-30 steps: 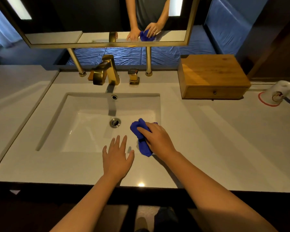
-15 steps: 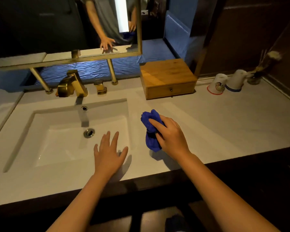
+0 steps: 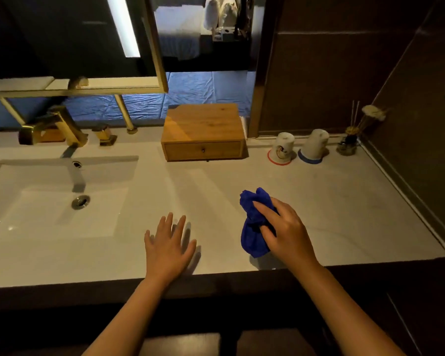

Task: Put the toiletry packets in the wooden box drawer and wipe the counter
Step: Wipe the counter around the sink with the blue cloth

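Note:
My right hand (image 3: 284,233) grips a bunched blue cloth (image 3: 253,222) pressed on the white counter (image 3: 344,206), right of the sink. My left hand (image 3: 168,244) lies flat on the counter near the front edge, fingers spread, holding nothing. The wooden box (image 3: 203,131) stands at the back of the counter with its drawer (image 3: 203,150) shut. No toiletry packets are in sight.
A white sink (image 3: 49,199) with a gold faucet (image 3: 53,128) fills the left. Two upturned cups (image 3: 283,149) (image 3: 314,146) and a small reed diffuser (image 3: 348,143) stand at the back right. A dark wall bounds the right side; a mirror hangs above.
My right hand has slid the blue cloth rightward from beside the sink onto the open counter. The view has swung right. My left hand has stayed flat near the front edge.

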`<action>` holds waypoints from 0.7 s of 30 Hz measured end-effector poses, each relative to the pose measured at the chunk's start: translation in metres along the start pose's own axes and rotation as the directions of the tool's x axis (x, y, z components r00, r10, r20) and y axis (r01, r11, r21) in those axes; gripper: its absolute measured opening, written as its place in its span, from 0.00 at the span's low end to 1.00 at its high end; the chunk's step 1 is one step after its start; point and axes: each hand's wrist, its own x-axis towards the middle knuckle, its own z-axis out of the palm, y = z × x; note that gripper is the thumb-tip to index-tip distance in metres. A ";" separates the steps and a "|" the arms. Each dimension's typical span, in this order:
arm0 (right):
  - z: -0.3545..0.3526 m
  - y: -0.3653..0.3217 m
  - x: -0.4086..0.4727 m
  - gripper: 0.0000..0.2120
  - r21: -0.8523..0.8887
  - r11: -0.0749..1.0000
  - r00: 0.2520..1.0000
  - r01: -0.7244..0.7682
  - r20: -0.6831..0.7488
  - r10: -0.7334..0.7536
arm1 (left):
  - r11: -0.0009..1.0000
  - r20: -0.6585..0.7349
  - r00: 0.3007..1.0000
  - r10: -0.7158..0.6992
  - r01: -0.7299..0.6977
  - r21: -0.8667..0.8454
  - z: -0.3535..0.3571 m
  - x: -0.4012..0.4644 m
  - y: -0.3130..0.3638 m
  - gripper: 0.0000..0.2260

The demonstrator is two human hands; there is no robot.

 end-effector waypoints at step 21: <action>-0.066 0.148 -0.035 0.23 0.093 0.961 0.942 -0.259 0.244 0.230 | 0.996 -0.013 0.997 -0.073 0.074 0.054 0.032 -0.010 0.020 0.35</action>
